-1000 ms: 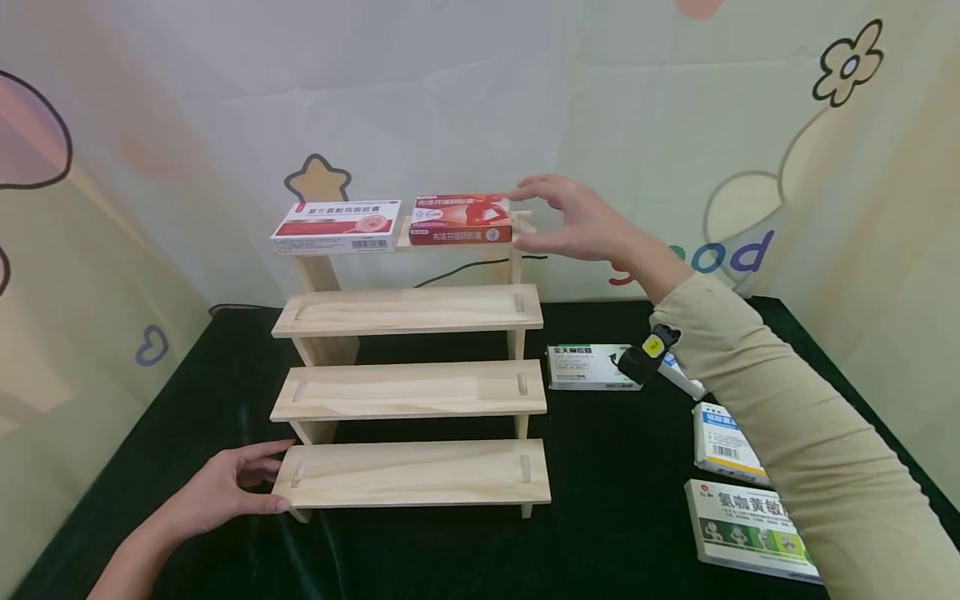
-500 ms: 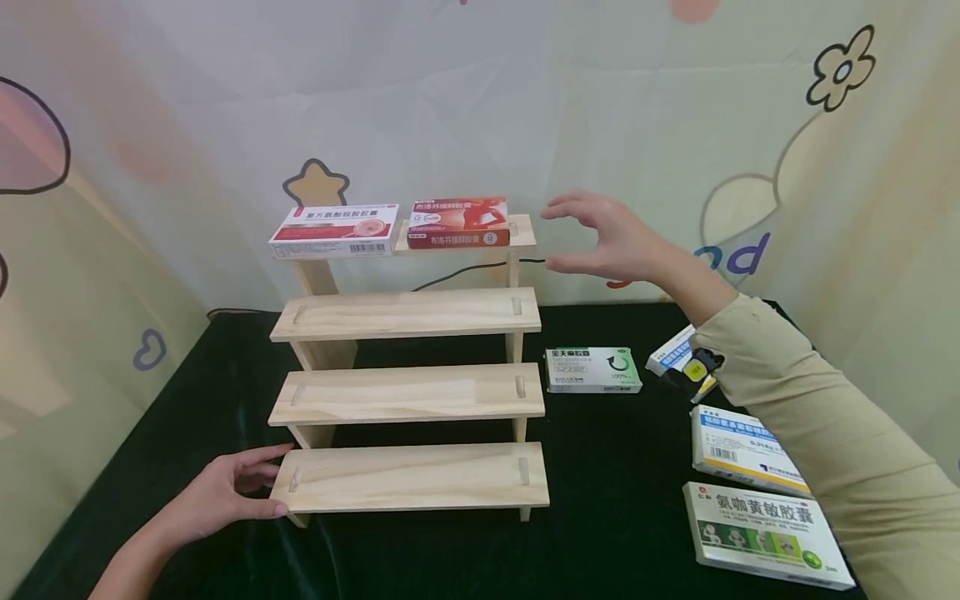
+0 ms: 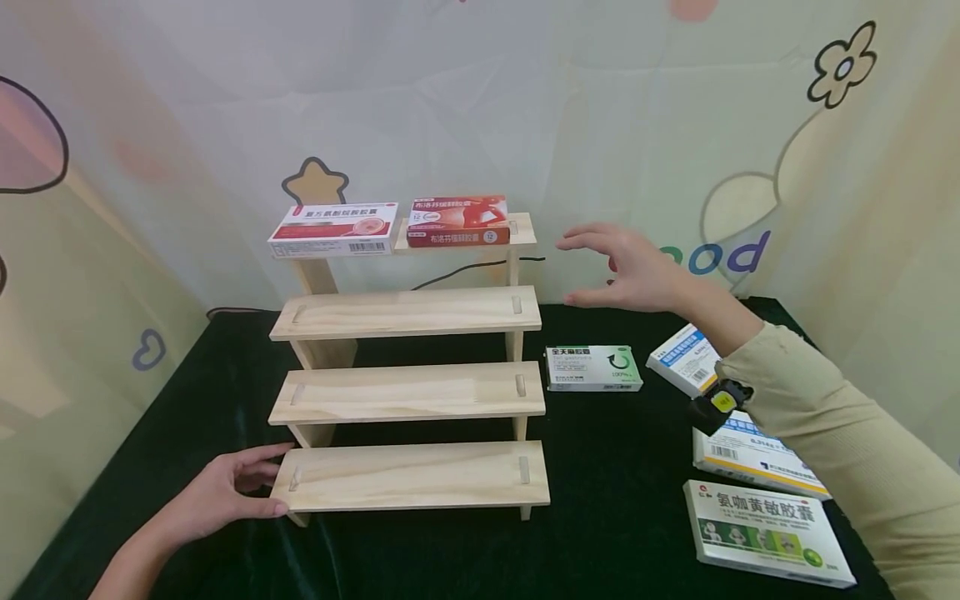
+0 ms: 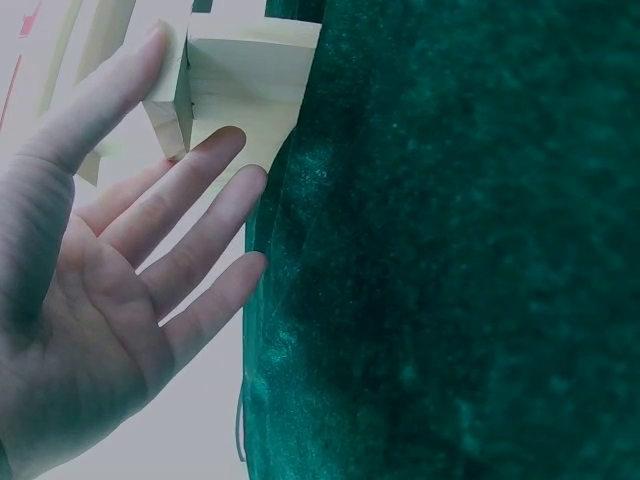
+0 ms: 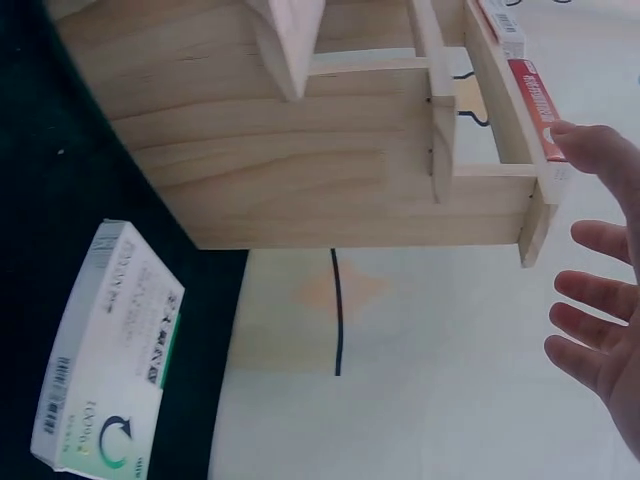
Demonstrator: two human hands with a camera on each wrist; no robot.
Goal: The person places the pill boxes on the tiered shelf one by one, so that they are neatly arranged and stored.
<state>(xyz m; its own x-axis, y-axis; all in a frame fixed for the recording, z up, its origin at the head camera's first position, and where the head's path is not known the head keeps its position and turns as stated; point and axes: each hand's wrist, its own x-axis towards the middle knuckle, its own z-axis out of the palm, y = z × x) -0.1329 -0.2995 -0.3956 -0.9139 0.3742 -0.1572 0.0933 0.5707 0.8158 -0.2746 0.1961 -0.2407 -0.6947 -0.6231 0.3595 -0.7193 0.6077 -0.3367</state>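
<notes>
While the left hand (image 3: 213, 496), lower left in the head view, pinches the lowest tier's end of the wooden rack (image 3: 408, 477) between thumb and index finger, the right hand (image 3: 633, 271), right of centre, has its fingers (image 3: 588, 236) spread and grasps nothing. Its nearest box, the red box (image 3: 457, 221), lies apart from it on the top tier, upper centre, beside the white-and-red box (image 3: 333, 229). At centre right, the green-and-white box (image 3: 593, 368) lies on the counter (image 3: 615, 500); a wide white box (image 3: 768, 533) occupies the lower right.
</notes>
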